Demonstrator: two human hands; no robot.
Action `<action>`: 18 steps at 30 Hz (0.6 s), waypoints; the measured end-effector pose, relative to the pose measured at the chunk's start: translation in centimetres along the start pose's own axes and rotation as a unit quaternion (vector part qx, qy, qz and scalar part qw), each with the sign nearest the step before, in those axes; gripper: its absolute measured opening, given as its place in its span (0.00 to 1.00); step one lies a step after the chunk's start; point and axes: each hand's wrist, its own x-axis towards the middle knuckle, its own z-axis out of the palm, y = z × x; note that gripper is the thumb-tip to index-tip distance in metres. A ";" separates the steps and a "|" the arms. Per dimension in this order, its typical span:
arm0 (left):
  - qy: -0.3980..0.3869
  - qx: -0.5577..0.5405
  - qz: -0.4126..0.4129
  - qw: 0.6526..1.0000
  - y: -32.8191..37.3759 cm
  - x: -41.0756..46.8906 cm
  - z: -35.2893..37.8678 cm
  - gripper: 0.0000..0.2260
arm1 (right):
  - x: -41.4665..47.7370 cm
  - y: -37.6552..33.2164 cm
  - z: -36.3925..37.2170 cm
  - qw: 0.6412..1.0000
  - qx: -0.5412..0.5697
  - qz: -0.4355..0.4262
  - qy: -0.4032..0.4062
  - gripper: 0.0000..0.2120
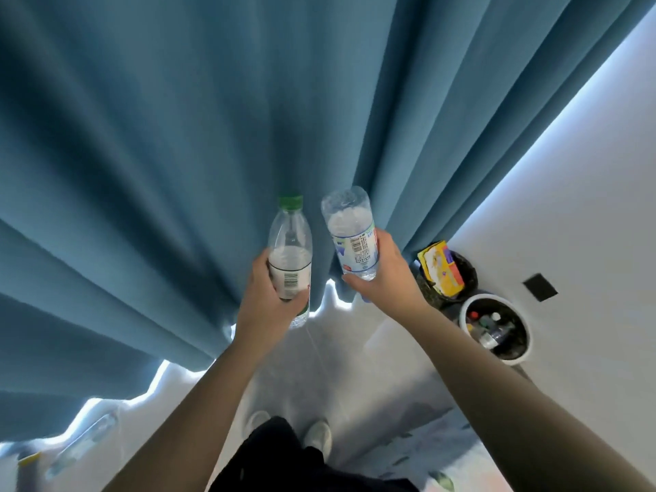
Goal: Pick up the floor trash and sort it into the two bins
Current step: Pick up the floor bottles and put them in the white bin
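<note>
The left hand (264, 296) grips a clear plastic bottle with a green screw cap (289, 243) low on its labelled body, its fingers (298, 300) clamped round it, cap pointing to twelve o'clock. Just beside it, at three o'clock, the right hand (387, 275) holds a second clear plastic bottle with a blue-and-white label (349, 229) the other way up, base at twelve o'clock, fingers wrapped round the label. The two bottles stand close together without touching, both raised in front of a pleated blue-grey curtain (177, 172). At four o'clock from the right hand, on the pale floor (355, 367), stand two round bins side by side: a dark bin (470, 269) holding a yellow printed packet (443, 271), and nearer the person a white-rimmed bin (465, 316) with bottles and caps inside. Another clear bottle (81, 443) lies on the floor at eight o'clock, by the curtain hem. White shoes (319, 435) show at six o'clock
</note>
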 end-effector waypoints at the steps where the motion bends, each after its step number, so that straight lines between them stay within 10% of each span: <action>1: -0.013 0.004 0.004 1.000 0.5 0.5 0.8 0.35 | 0.1 0.6 -0.6 1.000 0.005 0.005 0.013 0.34; 18: -0.261 0.032 0.107 0.959 8.9 16.2 24.6 0.36 | 5.1 15.0 -16.1 0.951 0.044 0.178 0.248 0.33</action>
